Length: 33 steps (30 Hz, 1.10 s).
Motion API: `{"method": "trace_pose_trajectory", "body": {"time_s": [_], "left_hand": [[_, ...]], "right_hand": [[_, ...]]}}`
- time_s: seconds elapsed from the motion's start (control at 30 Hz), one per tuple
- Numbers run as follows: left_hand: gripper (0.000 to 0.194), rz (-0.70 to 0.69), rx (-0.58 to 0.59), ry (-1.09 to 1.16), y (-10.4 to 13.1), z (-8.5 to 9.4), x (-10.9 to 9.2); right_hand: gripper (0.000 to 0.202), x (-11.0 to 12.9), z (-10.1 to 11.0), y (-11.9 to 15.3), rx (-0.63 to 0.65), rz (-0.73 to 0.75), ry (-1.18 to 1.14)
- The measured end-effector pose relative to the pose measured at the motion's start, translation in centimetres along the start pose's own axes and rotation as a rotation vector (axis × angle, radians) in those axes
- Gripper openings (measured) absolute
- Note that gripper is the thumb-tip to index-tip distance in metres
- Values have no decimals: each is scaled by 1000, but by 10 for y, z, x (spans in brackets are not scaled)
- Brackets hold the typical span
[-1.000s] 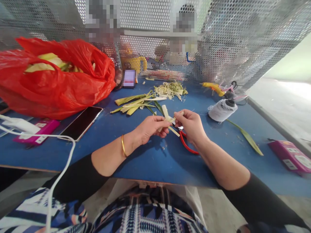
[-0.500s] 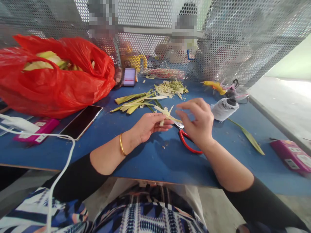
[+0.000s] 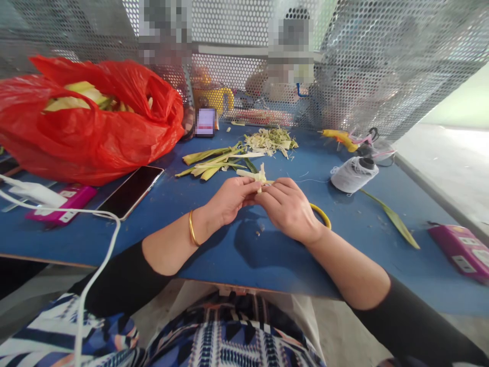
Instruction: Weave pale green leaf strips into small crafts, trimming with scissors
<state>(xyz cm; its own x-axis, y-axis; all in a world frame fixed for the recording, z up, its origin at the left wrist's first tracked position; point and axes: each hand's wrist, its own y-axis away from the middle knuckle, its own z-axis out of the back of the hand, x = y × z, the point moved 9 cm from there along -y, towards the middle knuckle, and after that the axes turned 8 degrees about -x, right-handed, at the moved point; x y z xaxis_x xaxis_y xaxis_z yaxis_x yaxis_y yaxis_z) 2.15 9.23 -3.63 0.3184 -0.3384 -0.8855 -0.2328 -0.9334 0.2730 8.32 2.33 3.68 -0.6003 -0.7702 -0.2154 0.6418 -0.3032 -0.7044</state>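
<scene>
My left hand (image 3: 231,199), with a gold bangle at the wrist, is closed with thumb and fingertips on a small pale bundle of husk strips (image 3: 260,176). Strips stick out to the left and upward. Close against it, my right hand (image 3: 288,209) pinches the bundle's lower right side; its fingertips are partly hidden. A yellow curved handle (image 3: 326,215) shows past my right hand, the rest covered. White thread runs toward a thread spool (image 3: 353,176) at the right.
Loose husk leaves (image 3: 212,162) and a heap of shreds (image 3: 271,140) lie beyond my hands. A red plastic bag (image 3: 126,137) of husks, a phone (image 3: 132,193) and a white cable (image 3: 109,250) are at left. Perforated metal screen (image 3: 244,30) stands behind.
My right hand has come left and down from beside the bundle and now pinches it. The red-handled scissors seen before are now mostly covered by this hand.
</scene>
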Motion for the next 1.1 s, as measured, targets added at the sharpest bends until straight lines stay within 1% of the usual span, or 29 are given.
{"method": "trace_pose_trajectory", "body": {"time_s": [0.2,0.37,0.5,0.57,0.6,0.63,0.67,0.73,0.77,0.83,0.87,0.93,1.0,1.1], "left_hand": [[19,-26,-18,-8,-1,3,-3],[19,-21,-56,-20,-1,5,-3],[14,-12,-62,-7,-3,5,-1],[12,-6,-74,-2,-4,7,-1],[12,-7,-83,-2,-4,8,-3],[13,-5,-91,-3,-5,9,-4],[13,-3,-95,-2,-5,9,-5],[14,8,-94,5,-4,10,-8],[14,14,-91,10,-4,10,-8],[15,19,-86,9,-3,9,-9],[16,19,-87,-3,-3,9,-8],[18,15,-96,-57,-2,10,-7],[21,-7,-117,-141,-1,11,-6],[23,-52,-145,-233,-1,12,-7]], "right_hand": [[30,11,7,-3,-60,52,-67],[35,18,4,-3,-24,66,-129],[34,25,4,-5,-30,91,-205],[31,24,7,-5,-46,75,-236],[28,20,10,-5,-68,43,-238],[24,12,14,-5,-103,-20,-220],[21,0,18,-4,-144,-117,-179],[19,-30,24,3,-206,-375,-59],[19,-43,24,9,-202,-501,-20],[21,-61,13,19,-110,-682,-42],[24,-65,5,22,-40,-729,-89],[28,-64,-9,24,72,-763,-175],[29,-60,-13,23,106,-764,-206],[28,-55,-12,21,110,-777,-253]]}}
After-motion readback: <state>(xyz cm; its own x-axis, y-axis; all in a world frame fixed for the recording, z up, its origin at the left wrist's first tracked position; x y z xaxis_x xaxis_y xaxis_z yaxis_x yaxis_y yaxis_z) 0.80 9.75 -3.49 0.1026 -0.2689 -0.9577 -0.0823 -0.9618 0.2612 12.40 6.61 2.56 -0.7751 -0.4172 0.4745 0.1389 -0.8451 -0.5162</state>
